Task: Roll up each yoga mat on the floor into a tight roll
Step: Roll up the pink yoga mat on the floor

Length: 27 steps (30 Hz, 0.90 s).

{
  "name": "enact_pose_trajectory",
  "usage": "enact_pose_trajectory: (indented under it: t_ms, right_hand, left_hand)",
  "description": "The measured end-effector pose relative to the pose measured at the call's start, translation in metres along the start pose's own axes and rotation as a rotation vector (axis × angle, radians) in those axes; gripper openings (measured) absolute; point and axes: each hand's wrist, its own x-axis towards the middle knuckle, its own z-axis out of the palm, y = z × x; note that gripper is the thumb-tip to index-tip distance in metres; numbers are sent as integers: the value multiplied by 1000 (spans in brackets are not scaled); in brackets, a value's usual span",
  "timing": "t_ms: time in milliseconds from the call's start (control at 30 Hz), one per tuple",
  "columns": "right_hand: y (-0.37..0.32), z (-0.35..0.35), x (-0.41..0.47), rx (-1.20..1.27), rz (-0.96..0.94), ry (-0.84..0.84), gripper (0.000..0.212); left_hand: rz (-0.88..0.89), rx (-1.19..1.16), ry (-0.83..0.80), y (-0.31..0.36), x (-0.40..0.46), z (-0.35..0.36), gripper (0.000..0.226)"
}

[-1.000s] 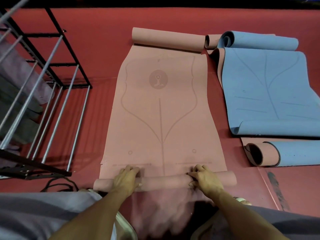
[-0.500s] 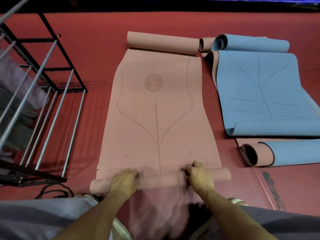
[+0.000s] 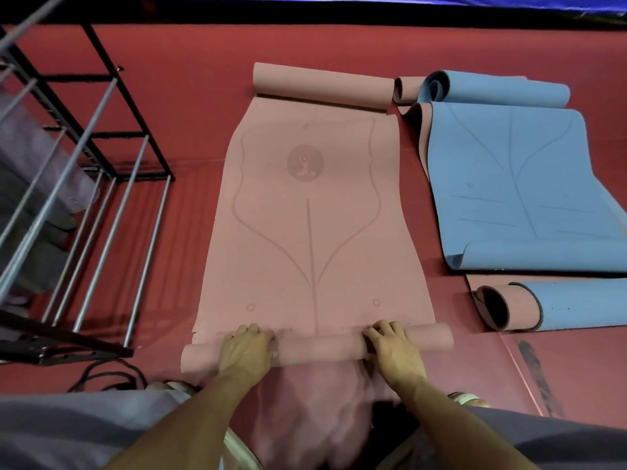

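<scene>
Pink yoga mat (image 3: 312,212) lay flat on the red floor (image 3: 203,62), running from 6 toward 12 o'clock. Its near end was wound into a roll (image 3: 319,347) at 6 o'clock; its far end curled up at 12. Left hand (image 3: 246,352) and right hand (image 3: 395,349) both lay over the roll, each grip curled round it, fingertips on the flat mat just beyond. Blue mat (image 3: 515,184) sat at 2 o'clock, both ends curled, beside the pink one. A half-rolled pink-and-blue mat (image 3: 543,308) lay at 3 o'clock. Black metal rack (image 3: 101,184) stood at 9 o'clock, a dark cable (image 3: 108,374) on the floor beside it.
</scene>
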Motion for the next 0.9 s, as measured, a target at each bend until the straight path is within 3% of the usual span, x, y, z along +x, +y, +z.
enact_pose_trajectory:
  t_ms: [133,367,500,600,767,900]
  right_hand:
    - [-1,0,7,7,24,16,41]
    - [-9,-13,11,44,80,-23,39]
    - [-9,-17,17,22,67,-51,38]
    - [-7,-11,14,-37,67,25,30]
    - [-3,-16,7,-104,-6,-53,56]
    - [1,-18,9,-175,23,-56,42]
  left_hand:
    - [18,-4,67,-1,-3,4,29]
    - [71,67,49,-2,-1,15,59]
    - [50,19,40,-4,9,9,44]
    - [26,-50,26,-8,13,5,43]
    - [75,-88,-26,-16,22,6,35]
    - [111,-134,-180,-14,27,-5,34]
